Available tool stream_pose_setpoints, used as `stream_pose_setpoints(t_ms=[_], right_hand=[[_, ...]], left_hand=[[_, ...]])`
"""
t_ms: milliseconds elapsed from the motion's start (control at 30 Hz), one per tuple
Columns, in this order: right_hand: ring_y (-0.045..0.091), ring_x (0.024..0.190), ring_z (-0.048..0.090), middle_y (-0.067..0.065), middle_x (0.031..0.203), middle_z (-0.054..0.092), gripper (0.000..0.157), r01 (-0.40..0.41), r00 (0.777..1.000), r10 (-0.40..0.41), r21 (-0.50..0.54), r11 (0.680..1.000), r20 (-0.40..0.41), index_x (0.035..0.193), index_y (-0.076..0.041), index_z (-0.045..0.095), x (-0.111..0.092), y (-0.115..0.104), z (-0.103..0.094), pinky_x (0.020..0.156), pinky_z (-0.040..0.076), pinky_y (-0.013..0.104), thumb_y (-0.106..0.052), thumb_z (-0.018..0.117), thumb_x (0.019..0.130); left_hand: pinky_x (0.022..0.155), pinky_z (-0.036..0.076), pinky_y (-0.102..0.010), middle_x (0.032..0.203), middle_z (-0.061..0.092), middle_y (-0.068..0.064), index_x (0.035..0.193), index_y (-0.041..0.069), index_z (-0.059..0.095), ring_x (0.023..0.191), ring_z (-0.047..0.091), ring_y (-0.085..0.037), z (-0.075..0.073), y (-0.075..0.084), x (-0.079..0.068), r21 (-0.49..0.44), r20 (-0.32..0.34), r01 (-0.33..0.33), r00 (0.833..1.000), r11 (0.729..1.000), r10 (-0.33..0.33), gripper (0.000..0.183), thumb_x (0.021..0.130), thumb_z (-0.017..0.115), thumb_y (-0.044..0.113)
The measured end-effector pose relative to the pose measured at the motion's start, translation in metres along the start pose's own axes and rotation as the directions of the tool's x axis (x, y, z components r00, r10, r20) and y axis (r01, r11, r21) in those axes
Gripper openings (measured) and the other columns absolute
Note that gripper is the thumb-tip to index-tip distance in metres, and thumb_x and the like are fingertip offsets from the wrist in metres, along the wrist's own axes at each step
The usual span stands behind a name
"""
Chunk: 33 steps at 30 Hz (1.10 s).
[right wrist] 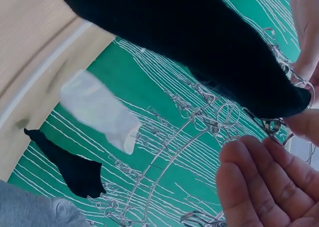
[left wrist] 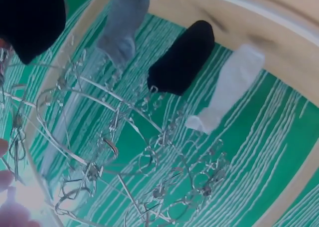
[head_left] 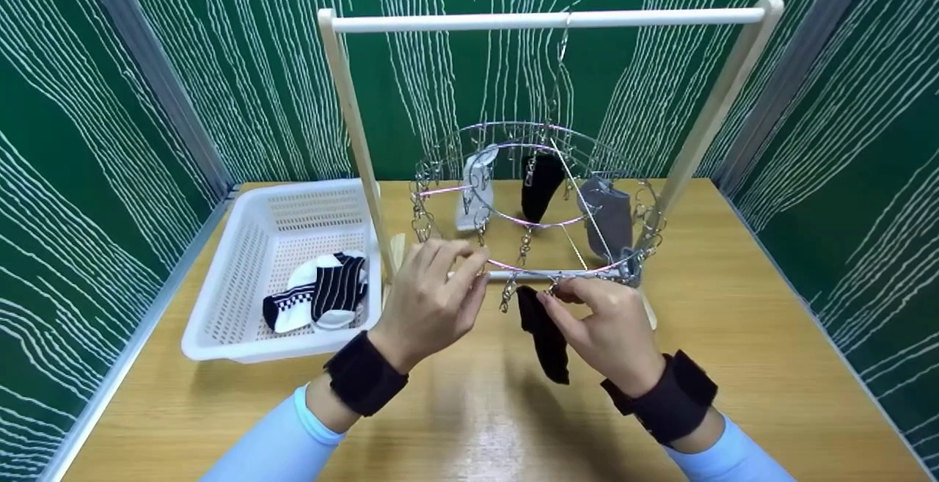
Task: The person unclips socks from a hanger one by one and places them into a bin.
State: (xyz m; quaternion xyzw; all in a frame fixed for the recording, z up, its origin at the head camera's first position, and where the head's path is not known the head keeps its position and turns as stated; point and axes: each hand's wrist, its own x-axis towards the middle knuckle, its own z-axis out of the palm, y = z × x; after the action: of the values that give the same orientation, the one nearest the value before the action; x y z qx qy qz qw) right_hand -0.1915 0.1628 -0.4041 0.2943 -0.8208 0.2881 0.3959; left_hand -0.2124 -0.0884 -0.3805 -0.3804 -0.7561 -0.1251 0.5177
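A round metal sock hanger [head_left: 506,224] with clips hangs from a white bar. My left hand [head_left: 440,295] pinches the front left of its outer ring. At the front, my right hand [head_left: 612,328] pinches a clip [right wrist: 271,124] by the top of a black sock [head_left: 546,339], which hangs down below the ring. In the right wrist view this sock covers much of the upper part. Farther back on the ring hang a white sock [head_left: 475,199], another black sock [head_left: 541,187] and a grey sock [head_left: 609,219].
A white plastic basket [head_left: 209,306] stands left of the wooden rack [head_left: 352,115], with black-and-white patterned socks [head_left: 337,295] inside. Several loose clips dangle around the ring. The wooden table [head_left: 763,364] extends to green walls with white streaks.
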Motion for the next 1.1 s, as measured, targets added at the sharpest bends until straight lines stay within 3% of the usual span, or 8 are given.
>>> stream_pose_setpoints(t_ms=[233,467,567,667,833,900,1000,1100], right_hand=[[0.018,0.069,0.077,0.008,0.082,0.081,0.013,-0.019,1.0,0.019,0.004,1.0,0.019,0.085,-0.004,0.078,0.002,0.0,0.0,0.063,0.064,0.035,-0.003,0.09,0.083],[0.018,0.07,0.077,0.007,0.081,0.08,0.014,-0.029,0.999,0.029,0.028,0.999,0.023,0.084,-0.004,0.077,0.003,-0.001,0.001,0.064,0.063,0.034,-0.002,0.09,0.083],[0.017,0.07,0.078,0.006,0.081,0.081,0.014,-0.036,0.999,0.035,0.031,0.999,0.027,0.084,-0.005,0.077,0.003,-0.002,0.002,0.064,0.063,0.034,-0.001,0.09,0.083],[0.017,0.071,0.077,0.006,0.081,0.08,0.013,-0.04,0.999,0.038,0.036,0.999,0.035,0.085,-0.005,0.077,0.002,-0.002,0.002,0.065,0.064,0.034,-0.001,0.09,0.083],[0.017,0.072,0.078,0.006,0.082,0.081,0.012,-0.033,0.999,0.031,0.057,0.998,0.035,0.086,-0.004,0.077,0.003,-0.002,0.003,0.066,0.063,0.034,-0.001,0.089,0.084],[0.017,0.072,0.078,0.006,0.082,0.081,0.012,-0.028,0.999,0.026,0.065,0.997,0.033,0.087,-0.004,0.078,0.003,-0.003,0.003,0.066,0.063,0.034,-0.001,0.089,0.084],[0.017,0.072,0.078,0.006,0.082,0.081,0.012,-0.026,0.999,0.024,0.074,0.997,0.032,0.087,-0.004,0.078,0.003,-0.003,0.003,0.066,0.064,0.034,0.0,0.089,0.084],[0.017,0.072,0.078,0.006,0.082,0.081,0.012,-0.033,0.999,0.031,0.084,0.996,0.034,0.086,-0.004,0.078,0.003,-0.004,0.004,0.066,0.064,0.033,0.001,0.088,0.084]], left_hand=[[0.064,0.052,-0.03,0.089,0.069,-0.005,0.099,0.006,0.07,0.077,0.065,-0.02,0.007,0.011,-0.015,-0.049,0.021,-0.053,0.998,0.997,0.054,0.023,0.083,0.084,0.013],[0.059,0.053,-0.028,0.083,0.068,0.001,0.097,0.009,0.07,0.068,0.064,-0.015,0.023,0.019,-0.036,-0.076,0.276,0.059,0.96,0.995,-0.036,0.021,0.097,0.079,0.028],[0.063,0.059,-0.03,0.086,0.073,-0.002,0.102,0.008,0.073,0.072,0.07,-0.017,0.03,0.021,-0.041,-0.107,0.404,0.178,0.907,0.978,-0.121,0.031,0.1,0.077,0.038],[0.066,0.063,-0.037,0.092,0.079,-0.006,0.109,0.005,0.075,0.077,0.076,-0.022,0.034,0.022,-0.042,-0.149,0.527,0.343,0.821,0.928,-0.218,0.04,0.1,0.076,0.044],[0.083,0.065,-0.046,0.11,0.082,-0.011,0.125,0.006,0.073,0.096,0.08,-0.03,0.041,0.024,-0.038,-0.201,0.697,0.604,0.641,0.771,-0.321,0.053,0.098,0.078,0.052],[0.093,0.064,-0.047,0.122,0.081,-0.011,0.135,0.013,0.071,0.109,0.079,-0.031,0.046,0.024,-0.037,-0.216,0.739,0.671,0.587,0.709,-0.33,0.057,0.097,0.077,0.055],[0.103,0.062,-0.047,0.137,0.076,-0.006,0.145,0.025,0.067,0.123,0.074,-0.028,0.053,0.022,-0.036,-0.24,0.771,0.705,0.556,0.668,-0.311,0.06,0.097,0.076,0.059],[0.11,0.058,-0.043,0.145,0.072,0.003,0.149,0.033,0.064,0.132,0.069,-0.02,0.061,0.019,-0.037,-0.319,0.782,0.722,0.567,0.614,-0.26,0.057,0.098,0.077,0.055]])
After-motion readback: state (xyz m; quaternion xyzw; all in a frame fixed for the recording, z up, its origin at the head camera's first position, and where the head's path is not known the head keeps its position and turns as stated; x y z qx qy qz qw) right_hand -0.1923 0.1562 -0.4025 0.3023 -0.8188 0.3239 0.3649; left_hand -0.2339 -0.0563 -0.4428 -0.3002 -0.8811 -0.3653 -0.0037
